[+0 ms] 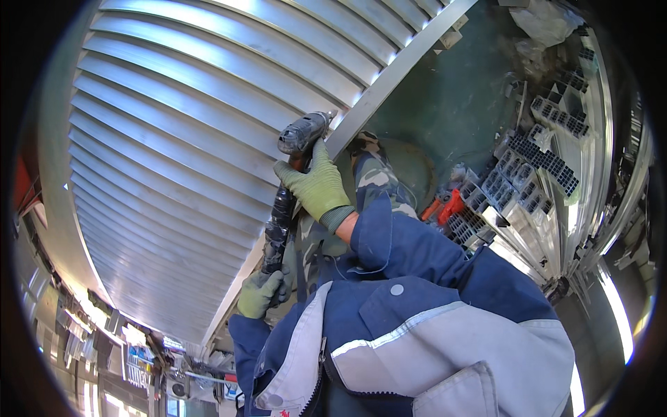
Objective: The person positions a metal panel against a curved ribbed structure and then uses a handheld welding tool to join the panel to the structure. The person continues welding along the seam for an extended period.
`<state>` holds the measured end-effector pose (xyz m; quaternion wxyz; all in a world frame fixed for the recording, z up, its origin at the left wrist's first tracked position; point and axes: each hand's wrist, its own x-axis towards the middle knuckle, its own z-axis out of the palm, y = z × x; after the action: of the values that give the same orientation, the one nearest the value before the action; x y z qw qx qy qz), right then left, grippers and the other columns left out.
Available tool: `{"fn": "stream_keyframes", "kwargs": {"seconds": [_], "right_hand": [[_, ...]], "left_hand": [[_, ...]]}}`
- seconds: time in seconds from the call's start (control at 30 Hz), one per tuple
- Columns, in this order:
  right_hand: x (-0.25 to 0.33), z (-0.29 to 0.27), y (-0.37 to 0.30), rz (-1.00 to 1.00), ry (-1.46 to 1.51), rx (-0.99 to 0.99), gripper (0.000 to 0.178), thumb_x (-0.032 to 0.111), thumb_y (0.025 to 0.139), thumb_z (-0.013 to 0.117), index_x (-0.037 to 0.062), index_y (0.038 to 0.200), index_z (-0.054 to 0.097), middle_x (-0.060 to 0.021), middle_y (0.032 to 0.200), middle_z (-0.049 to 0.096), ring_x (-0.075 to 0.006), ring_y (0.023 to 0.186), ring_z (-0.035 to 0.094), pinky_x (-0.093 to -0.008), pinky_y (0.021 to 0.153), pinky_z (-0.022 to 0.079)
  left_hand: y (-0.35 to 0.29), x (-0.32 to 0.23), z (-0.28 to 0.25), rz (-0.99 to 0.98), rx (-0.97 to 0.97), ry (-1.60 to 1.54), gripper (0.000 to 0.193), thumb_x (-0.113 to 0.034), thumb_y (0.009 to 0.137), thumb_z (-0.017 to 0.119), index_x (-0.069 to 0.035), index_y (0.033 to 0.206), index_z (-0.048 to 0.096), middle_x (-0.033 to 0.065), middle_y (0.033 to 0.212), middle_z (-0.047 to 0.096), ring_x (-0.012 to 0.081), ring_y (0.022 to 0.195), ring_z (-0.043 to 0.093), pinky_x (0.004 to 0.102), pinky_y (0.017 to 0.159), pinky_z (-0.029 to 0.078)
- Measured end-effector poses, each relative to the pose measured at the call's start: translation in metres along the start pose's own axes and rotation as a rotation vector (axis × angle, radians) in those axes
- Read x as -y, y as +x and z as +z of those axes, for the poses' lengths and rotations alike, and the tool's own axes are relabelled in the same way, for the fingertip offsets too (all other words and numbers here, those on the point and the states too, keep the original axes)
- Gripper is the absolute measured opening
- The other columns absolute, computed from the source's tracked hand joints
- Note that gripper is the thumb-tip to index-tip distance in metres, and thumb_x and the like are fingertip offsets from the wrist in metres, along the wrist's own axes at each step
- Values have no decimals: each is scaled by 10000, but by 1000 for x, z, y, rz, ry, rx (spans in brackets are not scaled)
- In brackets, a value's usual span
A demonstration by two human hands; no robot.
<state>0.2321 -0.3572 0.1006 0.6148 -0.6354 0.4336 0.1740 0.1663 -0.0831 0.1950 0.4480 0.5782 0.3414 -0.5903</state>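
A power drill (306, 132) with a worn black body lies over the slatted metal panel (174, 111). Its front end meets the panel's right edge rail (396, 66); whether a bit enters the metal I cannot tell. My right hand (319, 184), in a yellow-green glove, is wrapped round the handle just below the drill's body. From there a long section wrapped in shiny black (280, 219) runs down toward me. At its lower end my left hand (260, 293), gloved alike, has its fingers curled round it; the grip is partly hidden.
On the right, stacks of hollow metal profiles (538, 163) lie beside the green floor (451, 97). An orange-red tool (451, 206) rests against them. Crumpled clear plastic (549, 24) is at the far right. My camouflage-clad leg (379, 170) stands close to the rail.
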Motion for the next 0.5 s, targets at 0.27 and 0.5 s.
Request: {"fn": "stream_keyframes", "kwargs": {"seconds": [0.27,0.5], "right_hand": [[-25,24,-4,-12,-106,-127,770,418,890,861,14,1441,505,-245,1228,761,-434,1146,739,-486,988,569],[-32,24,19,-56,-142,-179,767,468,887,859,-11,1399,550,-242,1123,775,-431,1063,762,-476,945,592]], "left_hand": [[27,31,-28,71,41,27,375,-302,1059,784,45,1196,751,49,804,690,130,634,620,283,578,496],[40,9,-25,83,96,58,527,-465,1055,755,2,1299,752,15,797,661,112,633,620,279,549,487]]}}
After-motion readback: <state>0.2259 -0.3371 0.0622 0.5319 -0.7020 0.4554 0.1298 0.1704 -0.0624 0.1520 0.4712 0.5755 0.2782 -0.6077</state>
